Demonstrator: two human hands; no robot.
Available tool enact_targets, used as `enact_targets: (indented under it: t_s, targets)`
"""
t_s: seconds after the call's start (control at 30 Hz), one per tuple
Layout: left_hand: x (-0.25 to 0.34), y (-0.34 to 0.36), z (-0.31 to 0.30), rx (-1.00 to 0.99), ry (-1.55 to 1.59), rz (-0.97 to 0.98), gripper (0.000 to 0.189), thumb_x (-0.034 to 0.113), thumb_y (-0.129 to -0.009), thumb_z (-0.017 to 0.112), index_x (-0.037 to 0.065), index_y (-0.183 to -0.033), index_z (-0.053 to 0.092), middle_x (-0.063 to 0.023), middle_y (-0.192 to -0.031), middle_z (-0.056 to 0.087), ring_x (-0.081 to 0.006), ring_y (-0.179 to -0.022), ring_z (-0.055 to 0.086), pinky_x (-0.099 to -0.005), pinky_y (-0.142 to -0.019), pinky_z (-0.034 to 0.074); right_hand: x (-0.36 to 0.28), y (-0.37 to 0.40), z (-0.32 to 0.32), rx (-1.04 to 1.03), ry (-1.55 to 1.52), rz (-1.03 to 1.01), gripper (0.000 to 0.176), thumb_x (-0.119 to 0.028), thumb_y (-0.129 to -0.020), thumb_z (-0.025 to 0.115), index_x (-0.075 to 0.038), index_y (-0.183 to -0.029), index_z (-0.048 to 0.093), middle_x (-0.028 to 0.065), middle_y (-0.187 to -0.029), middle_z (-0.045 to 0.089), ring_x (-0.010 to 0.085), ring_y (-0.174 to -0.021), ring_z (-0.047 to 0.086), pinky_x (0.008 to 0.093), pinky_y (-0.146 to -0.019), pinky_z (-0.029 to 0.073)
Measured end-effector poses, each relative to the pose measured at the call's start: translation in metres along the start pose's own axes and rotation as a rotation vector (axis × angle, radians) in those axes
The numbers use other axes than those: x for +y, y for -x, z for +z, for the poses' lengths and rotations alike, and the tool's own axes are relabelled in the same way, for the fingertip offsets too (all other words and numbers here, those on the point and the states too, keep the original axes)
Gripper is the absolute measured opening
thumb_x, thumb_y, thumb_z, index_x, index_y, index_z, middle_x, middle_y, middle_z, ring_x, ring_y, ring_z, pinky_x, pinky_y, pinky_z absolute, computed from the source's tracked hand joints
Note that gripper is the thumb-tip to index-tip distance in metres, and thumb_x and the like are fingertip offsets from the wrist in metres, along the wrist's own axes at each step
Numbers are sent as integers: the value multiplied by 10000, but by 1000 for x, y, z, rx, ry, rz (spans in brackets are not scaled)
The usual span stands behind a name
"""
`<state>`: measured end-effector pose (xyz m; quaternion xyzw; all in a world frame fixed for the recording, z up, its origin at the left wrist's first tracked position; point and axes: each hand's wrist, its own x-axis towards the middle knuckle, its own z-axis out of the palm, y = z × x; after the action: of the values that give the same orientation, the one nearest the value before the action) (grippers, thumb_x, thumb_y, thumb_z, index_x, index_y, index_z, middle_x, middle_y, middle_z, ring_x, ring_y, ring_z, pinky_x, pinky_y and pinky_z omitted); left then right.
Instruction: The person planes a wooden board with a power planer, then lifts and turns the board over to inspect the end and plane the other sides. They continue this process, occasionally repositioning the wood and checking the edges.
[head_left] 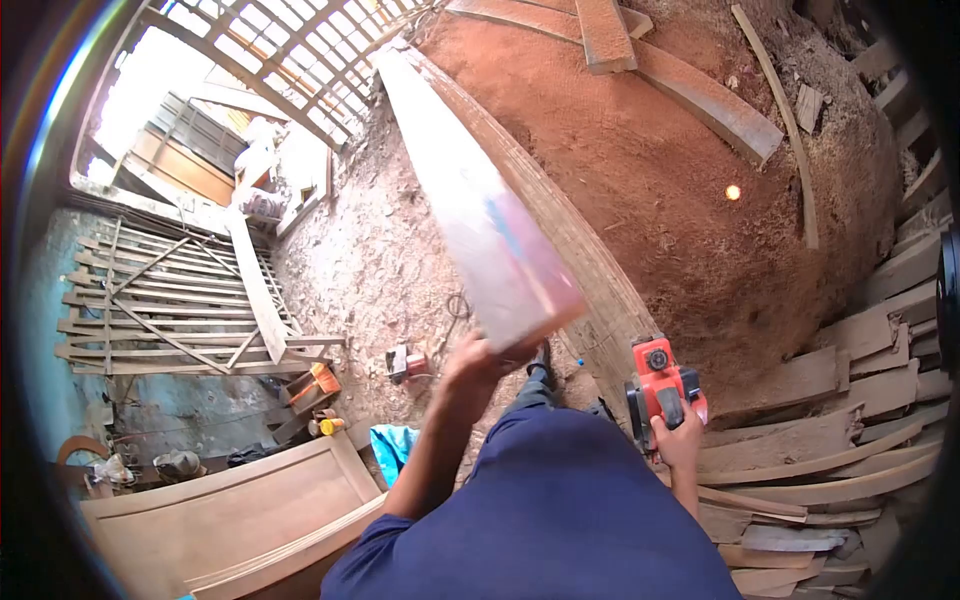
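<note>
My left hand (468, 368) is closed around the near end of a long, thick wooden plank (455, 190). The plank runs away from me toward the slatted window, its near end blurred and tilted. Beneath and to its right lies a long rough beam (540, 205). In my right hand (680, 434) is a red and black electric planer (660, 380), gripped by its handle near the beam's close end. My fingers on the plank's underside are partly hidden.
Reddish sawdust (620, 190) is heaped to the right, with loose boards (700, 95) on it. Stacked timber (830, 440) lines the right side. At left are a slatted wooden frame (170, 300) and a panelled door (250, 510); a small red object (408, 366) lies on the floor.
</note>
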<state>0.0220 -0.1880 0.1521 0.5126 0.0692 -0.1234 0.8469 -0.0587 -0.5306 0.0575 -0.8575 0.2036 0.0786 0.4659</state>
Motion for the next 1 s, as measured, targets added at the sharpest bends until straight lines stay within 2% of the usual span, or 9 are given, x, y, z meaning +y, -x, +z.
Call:
enact_targets:
  t_s: [0.2, 0.27, 0.37, 0.5, 0.6, 0.73, 0.8, 0.9, 1.0]
  targets:
    - [-121, -59, 2, 206, 10, -352, 718, 510, -828, 745, -27, -1276, 585, -158, -1129, 670, -218, -1032, 665, -377, -921, 546, 20, 3, -2, 107, -93, -33, 274, -155, -728, 733, 14, -930, 656, 112, -799, 638, 253, -743, 610, 394, -739, 494]
    - [-107, -74, -2, -60, -613, -604, 941, 625, -702, 815, -54, -1299, 555, -193, -1135, 652, -228, -1061, 649, -356, -903, 540, 0, 16, -11, 178, -159, 34, 282, -140, -735, 746, 25, -941, 647, 86, -805, 614, 215, -746, 582, 374, -728, 478]
    - [-151, -66, -38, -11, -1386, -340, 1104, 762, -637, 781, -144, -1230, 567, -247, -1095, 674, -283, -994, 684, -357, -828, 546, -27, 30, -27, 286, -106, -47, 273, -134, -737, 757, 22, -937, 657, 76, -821, 618, 200, -761, 583, 367, -729, 479]
    - [-147, -46, -59, -83, -1124, -408, 957, 669, -717, 791, -105, -1240, 585, -237, -1131, 685, -303, -1013, 692, -372, -867, 557, -19, 36, -30, 353, -266, 25, 606, -131, -810, 780, 48, -1295, 463, 53, -895, 574, 128, -628, 537, 289, -572, 478]
    - [-150, -39, -24, -512, -797, -351, 617, 387, -807, 827, 12, -1249, 616, -169, -1170, 696, -313, -1061, 683, -358, -925, 539, -58, 36, -46, 244, -425, 60, 580, -113, -820, 781, 28, -1243, 411, 66, -852, 573, 117, -605, 516, 279, -545, 459]
    - [-216, -33, 55, -1004, -1021, -16, 621, 434, -794, 823, 7, -1194, 614, -196, -1071, 690, -302, -990, 687, -397, -862, 535, -108, 28, -48, 202, -635, -98, 406, -50, -829, 752, -10, -1125, 476, 63, -804, 568, 135, -582, 513, 287, -534, 440]
    - [-247, -20, 87, -1253, -418, 52, 590, 523, -828, 774, 6, -1084, 650, -184, -957, 694, -281, -884, 673, -400, -811, 520, -135, 26, -49, 162, -774, -157, 340, -41, -847, 741, -22, -1105, 520, 55, -791, 559, 142, -587, 521, 301, -536, 437]
    - [-223, -20, 79, -1318, -800, -200, 601, 586, -871, 706, 0, -1002, 682, -153, -819, 674, -254, -782, 634, -403, -738, 497, -158, 19, -55, 113, -714, -253, 344, -48, -854, 742, -22, -1117, 521, 54, -784, 566, 144, -587, 527, 304, -534, 435]
    - [-183, -18, -6, -797, -732, -70, 558, 549, -904, 682, -9, -882, 668, -156, -739, 628, -227, -688, 583, -398, -635, 462, -162, 17, -57, 53, -517, -244, 317, -69, -856, 746, -11, -1109, 563, 46, -776, 580, 122, -571, 512, 287, -532, 429]
